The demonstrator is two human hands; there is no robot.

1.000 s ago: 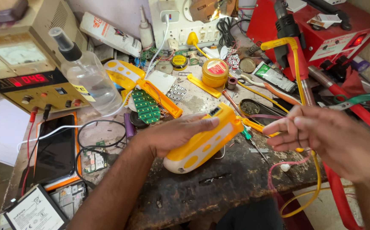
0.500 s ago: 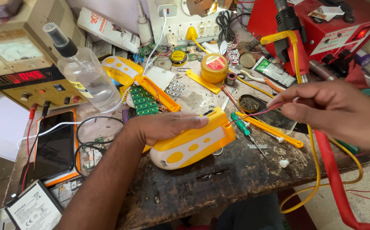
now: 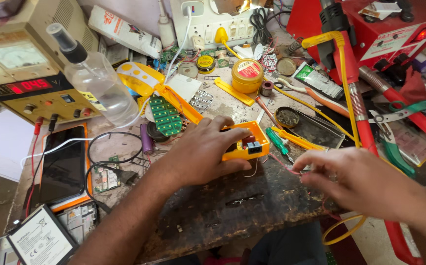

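Orange plastic casing (image 3: 245, 145) lies near the front middle of the worn wooden bench (image 3: 232, 206), open side up with small parts showing inside, so it looks already opened. Left hand (image 3: 200, 149) lies flat over its left end, fingers spread and pressing down, not wrapped around it. Right hand (image 3: 355, 179) sits just right of the casing, fingertips pinched together on a thin pink wire (image 3: 281, 164) that runs back to the casing's near edge; grip closed on the wire. Whether that wire is joined inside or loose, cannot tell.

Judging progress: case is apart, and a green circuit board (image 3: 165, 116) lies with a second orange shell piece (image 3: 139, 78) behind the left hand, so disassembly seems done and the wiring work is midway. Casing not closed up yet.

Around it: a green-handled screwdriver (image 3: 275, 139) just right of the casing, a round solder tin (image 3: 247, 75) further back, a clear spray bottle (image 3: 95, 83) and a phone (image 3: 63, 167) on the left.
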